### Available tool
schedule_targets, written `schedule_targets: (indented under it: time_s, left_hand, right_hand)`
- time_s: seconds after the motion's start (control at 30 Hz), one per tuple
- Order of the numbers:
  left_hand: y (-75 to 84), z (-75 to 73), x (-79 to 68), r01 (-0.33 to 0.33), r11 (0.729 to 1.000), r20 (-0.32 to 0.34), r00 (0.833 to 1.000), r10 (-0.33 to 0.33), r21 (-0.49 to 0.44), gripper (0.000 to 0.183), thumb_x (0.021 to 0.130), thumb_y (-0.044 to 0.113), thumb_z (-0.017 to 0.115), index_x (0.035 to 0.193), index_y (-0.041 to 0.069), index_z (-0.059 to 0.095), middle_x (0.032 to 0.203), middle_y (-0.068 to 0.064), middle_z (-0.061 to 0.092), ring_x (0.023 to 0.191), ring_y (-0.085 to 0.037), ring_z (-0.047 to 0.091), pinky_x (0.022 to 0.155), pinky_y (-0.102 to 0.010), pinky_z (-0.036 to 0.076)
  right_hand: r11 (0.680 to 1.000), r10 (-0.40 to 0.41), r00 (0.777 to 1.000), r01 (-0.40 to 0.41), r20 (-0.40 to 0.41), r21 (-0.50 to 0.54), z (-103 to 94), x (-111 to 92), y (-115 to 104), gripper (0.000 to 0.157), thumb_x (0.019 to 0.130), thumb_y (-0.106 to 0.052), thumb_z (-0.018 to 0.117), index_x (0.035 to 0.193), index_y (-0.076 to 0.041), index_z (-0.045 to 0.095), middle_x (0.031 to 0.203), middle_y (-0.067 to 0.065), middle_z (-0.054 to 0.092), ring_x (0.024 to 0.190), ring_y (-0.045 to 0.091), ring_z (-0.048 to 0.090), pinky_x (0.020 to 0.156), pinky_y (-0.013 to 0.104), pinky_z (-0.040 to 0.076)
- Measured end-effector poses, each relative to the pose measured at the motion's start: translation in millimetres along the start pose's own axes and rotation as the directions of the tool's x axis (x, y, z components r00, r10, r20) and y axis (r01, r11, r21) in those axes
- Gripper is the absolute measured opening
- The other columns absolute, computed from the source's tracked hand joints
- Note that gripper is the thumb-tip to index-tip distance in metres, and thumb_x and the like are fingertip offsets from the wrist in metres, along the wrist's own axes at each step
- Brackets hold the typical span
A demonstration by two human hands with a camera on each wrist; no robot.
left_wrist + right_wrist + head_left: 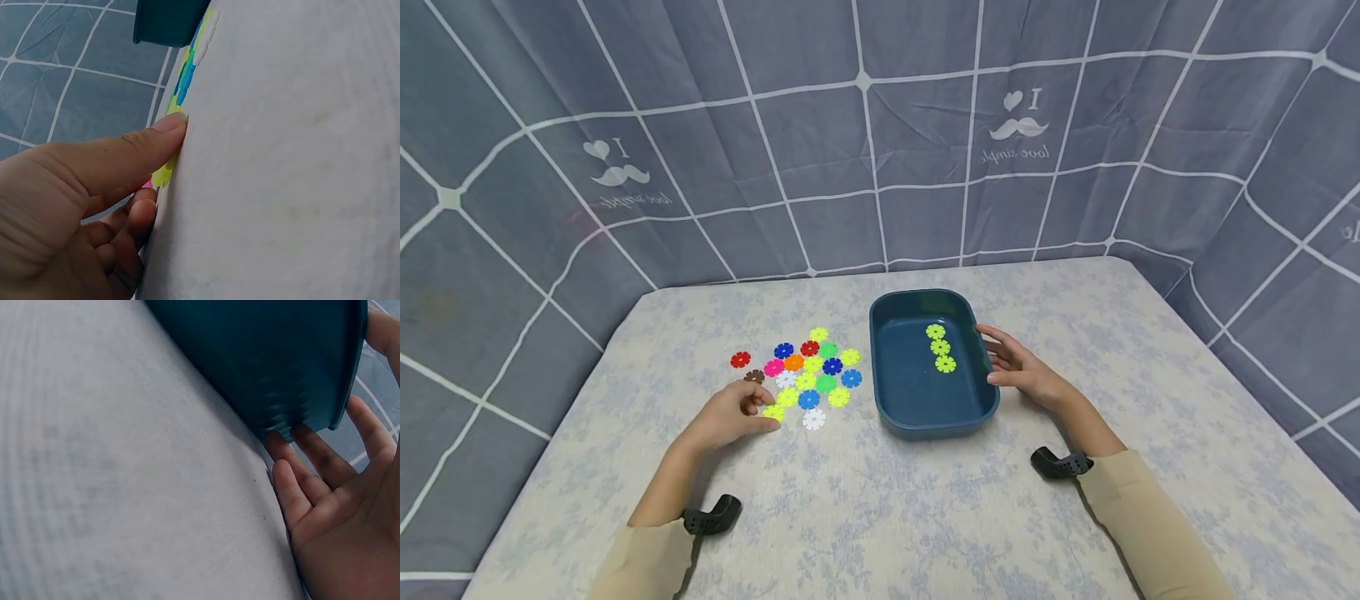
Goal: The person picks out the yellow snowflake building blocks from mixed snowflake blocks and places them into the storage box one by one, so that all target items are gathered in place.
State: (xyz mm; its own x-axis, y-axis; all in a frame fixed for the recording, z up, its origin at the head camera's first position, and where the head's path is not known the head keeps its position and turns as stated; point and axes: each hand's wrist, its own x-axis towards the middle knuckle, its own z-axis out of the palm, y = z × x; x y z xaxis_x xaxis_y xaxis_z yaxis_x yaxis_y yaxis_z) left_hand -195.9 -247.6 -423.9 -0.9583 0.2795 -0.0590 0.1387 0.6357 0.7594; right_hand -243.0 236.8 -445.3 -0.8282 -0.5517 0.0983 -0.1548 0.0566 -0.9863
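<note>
Between thumb and fingers my left hand [730, 413] pinches a yellow snowflake disc [772, 412] at the near left edge of a loose group of discs. In the left wrist view the thumb [134, 156] lies over the yellow disc [164, 174], close to the tabletop. A dark teal plastic bin [936, 408] stands right of the group, with three yellow discs [940, 347] in a row on its floor. My right hand [1030, 375] rests against the bin's right side, fingers spread. The right wrist view has its fingertips [303, 434] by the outer wall.
Several colourful snowflake discs, including a red one [741, 359], a white one [814, 419] and a light blue one [852, 378], lie flat left of the bin. A pale floral cloth [865, 517] covers the table. Behind it hangs a grey-blue checked curtain [820, 150].
</note>
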Motion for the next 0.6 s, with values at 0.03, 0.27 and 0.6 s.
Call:
schedule_targets:
  time_s: [0.03, 0.27, 0.6]
  left_hand:
    - [-0.1, 0.1, 0.0, -0.005, 1.0, -0.003, 1.0, 0.005, 0.001, 0.034, 0.078, 0.011, 0.083, 0.1, -0.002, 0.061, 0.085, -0.008, 0.05, 0.079, -0.022, 0.046, 0.066, -0.029, 0.041]
    - [-2.4, 0.0, -0.6, -0.022, 0.999, -0.011, 1.0, 0.022, -0.028, 0.028, 0.083, 0.009, 0.078, 0.098, 0.0, 0.056, 0.08, -0.006, 0.049, 0.075, -0.021, 0.046, 0.064, -0.027, 0.04]
    - [-3.4, 1.7, -0.5, 0.031, 0.999, -0.051, 0.998, -0.032, -0.014, 0.018, 0.091, 0.012, 0.07, 0.093, 0.0, 0.057, 0.076, -0.004, 0.053, 0.069, -0.019, 0.046, 0.06, -0.029, 0.039]
  right_hand:
    - [1.0, -0.001, 1.0, 0.001, 0.0, 0.002, 0.1, 0.0, 0.1, 0.083, 0.092, -0.01, 0.064, 0.156, -0.008, 0.011, 0.157, 0.028, 0.013, 0.139, 0.049, 0.024, 0.1, 0.038, 0.041]
    - [1.0, -0.008, 1.0, 0.008, 0.004, 0.015, -0.3, -0.8, 0.4, 0.083, 0.092, -0.009, 0.063, 0.156, -0.007, 0.01, 0.157, 0.028, 0.012, 0.139, 0.05, 0.023, 0.097, 0.028, 0.043]
    - [0.999, -0.007, 1.0, 0.006, 0.009, 0.032, -0.7, -1.3, 0.5, 0.084, 0.092, -0.01, 0.064, 0.156, -0.007, 0.01, 0.157, 0.028, 0.011, 0.138, 0.049, 0.023, 0.096, 0.027, 0.044]
